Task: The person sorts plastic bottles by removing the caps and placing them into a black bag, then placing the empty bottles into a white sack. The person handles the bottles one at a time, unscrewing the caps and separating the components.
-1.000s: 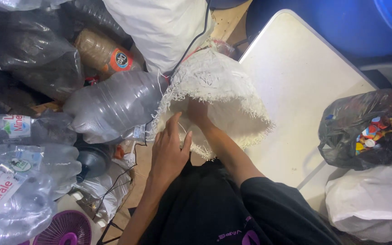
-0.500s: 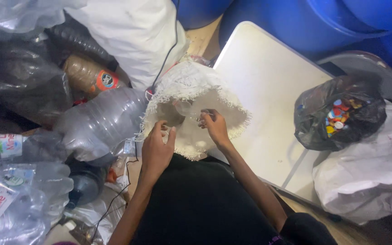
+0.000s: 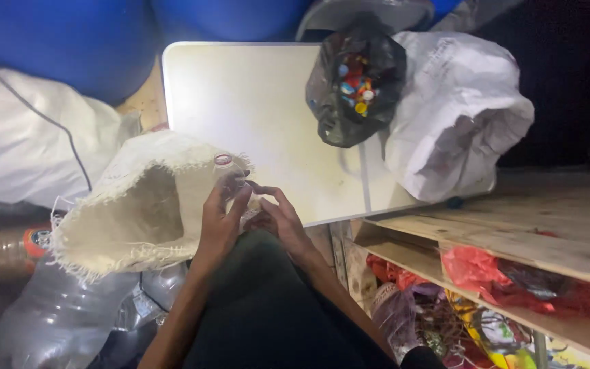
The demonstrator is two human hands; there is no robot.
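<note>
Clear plastic, the small bottle [image 3: 230,183] stands nearly upright, its red-ringed neck above the fingertips, clasped by the left hand [image 3: 220,222] whose fingers wrap its body, while the right hand [image 3: 283,222], fingers loosely curled, touches its lower side beside the sack [image 3: 138,205].

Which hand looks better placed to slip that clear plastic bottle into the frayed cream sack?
Probably the left. The left hand wraps the clear plastic bottle right at the mouth of the frayed cream woven sack, on that side. The right hand sits farther from it, fingers merely near the bottle.
</note>
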